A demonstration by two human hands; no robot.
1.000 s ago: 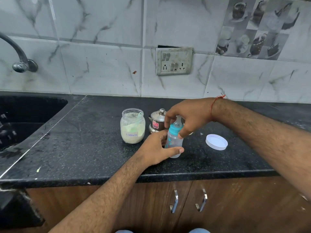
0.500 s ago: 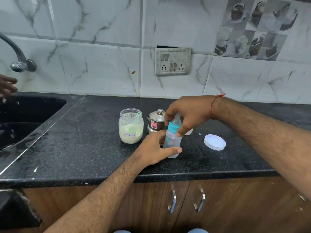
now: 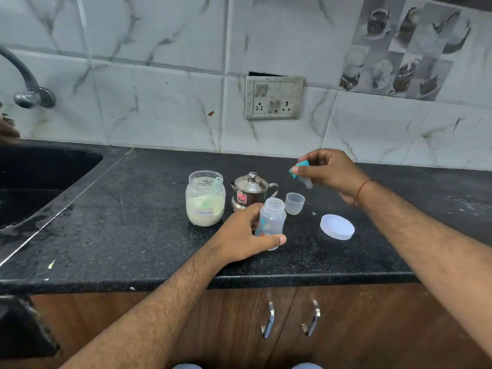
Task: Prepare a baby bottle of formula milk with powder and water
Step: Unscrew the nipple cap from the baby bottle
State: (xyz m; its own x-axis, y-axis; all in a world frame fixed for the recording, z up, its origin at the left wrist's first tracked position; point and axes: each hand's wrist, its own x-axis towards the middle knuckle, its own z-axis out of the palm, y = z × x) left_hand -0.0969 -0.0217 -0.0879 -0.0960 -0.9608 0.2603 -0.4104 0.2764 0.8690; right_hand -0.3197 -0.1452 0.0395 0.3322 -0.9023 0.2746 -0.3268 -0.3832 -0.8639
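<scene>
The open baby bottle [image 3: 270, 222] is steadied upright near the counter [image 3: 133, 235] edge by the left hand [image 3: 245, 235], while its teal teat ring [image 3: 300, 170] is pinched aloft in the right hand [image 3: 328, 173] — seemingly freeing the mouth for filling. Behind and to the left stands an uncapped jar [image 3: 205, 198] marked "Formula" — beside a steel pot [image 3: 250, 190] whose red sticker is unreadable.

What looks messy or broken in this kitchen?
The switch plate on the wall has a dark gap in the tile above it and looks grimy. White specks dot the counter at the far right. The jar, kettle and bottle stand upright, nothing spilled.
</scene>
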